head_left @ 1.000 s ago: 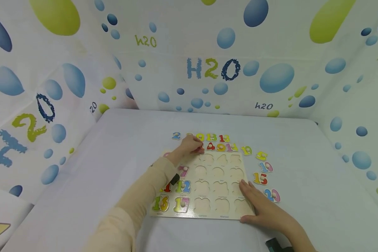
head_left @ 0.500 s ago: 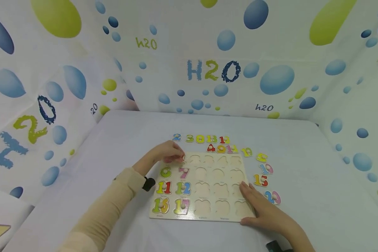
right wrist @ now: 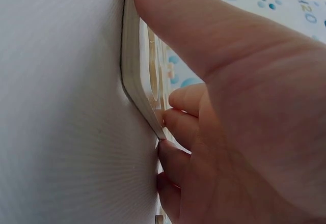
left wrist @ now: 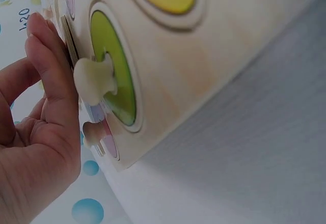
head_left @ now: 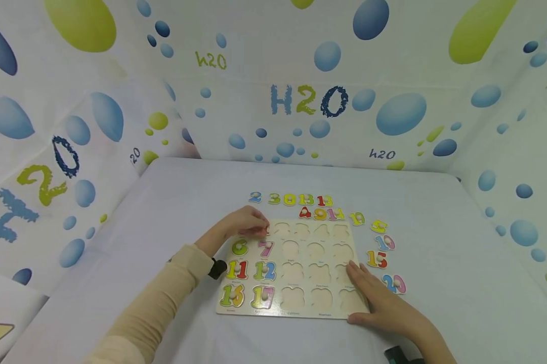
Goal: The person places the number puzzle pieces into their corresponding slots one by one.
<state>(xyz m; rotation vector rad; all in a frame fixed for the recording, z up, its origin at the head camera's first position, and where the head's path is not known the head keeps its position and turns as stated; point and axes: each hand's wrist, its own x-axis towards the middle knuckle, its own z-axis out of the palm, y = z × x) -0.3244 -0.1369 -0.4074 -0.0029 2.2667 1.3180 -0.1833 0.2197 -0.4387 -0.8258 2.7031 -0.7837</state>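
Observation:
My left hand (head_left: 247, 221) is over the far left corner of a wooden number puzzle board (head_left: 279, 283), pinching a small red number piece (head_left: 264, 231) whose shape is mostly covered by the fingers. In the left wrist view, the fingers (left wrist: 48, 66) hold a thin flat piece (left wrist: 69, 42) edge-on, close over the board, beside a green piece with a peg (left wrist: 114, 66). My right hand (head_left: 384, 303) rests with extended fingers on the board's near right corner. The right wrist view shows its thumb and fingers (right wrist: 183, 127) at the board's edge.
Number pieces 6 (head_left: 240, 247), 7 (head_left: 265, 248), 11 (head_left: 237, 270), 12 (head_left: 264, 271), 16 (head_left: 232, 296) and 17 (head_left: 262, 297) sit in recesses. Loose pieces, among them a blue 2 (head_left: 255, 197), red 4 (head_left: 304, 213) and 15 (head_left: 377, 259), lie behind and right of the board.
My left hand has carried the red piece from the row behind the board leftward and nearer, over the top left recesses. In the last half second it barely moves. The right hand stays put.

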